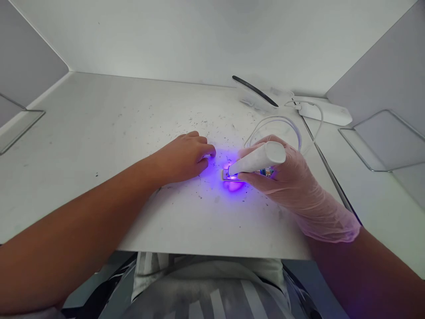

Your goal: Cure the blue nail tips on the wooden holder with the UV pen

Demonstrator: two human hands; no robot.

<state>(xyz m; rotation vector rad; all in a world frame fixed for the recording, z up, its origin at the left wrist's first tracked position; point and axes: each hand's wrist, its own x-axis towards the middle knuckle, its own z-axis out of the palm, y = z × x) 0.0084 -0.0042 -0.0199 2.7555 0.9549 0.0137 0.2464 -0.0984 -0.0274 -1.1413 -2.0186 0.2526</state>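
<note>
My right hand (292,177), in a thin translucent pinkish glove, is wrapped round a white handheld UV lamp (257,158). The lamp tilts down to the left and throws violet light on the table. Right under its tip is a small flat piece with a pale yellowish end (223,175); its kind is unclear. Something shiny and multicoloured (266,172) shows between the gloved fingers. My bare left hand (191,157) rests on the table left of the glow, its fingers loosely curled and thumb apart from forefinger, with nothing visible in it.
Small dark specks are scattered over the white table (99,133). Behind lie a black nail-file-shaped strip (255,91) and clear plastic packaging (257,104). A white cable (282,118) loops near a white power strip (325,111). Wire frames stand at left (25,128) and right (372,170).
</note>
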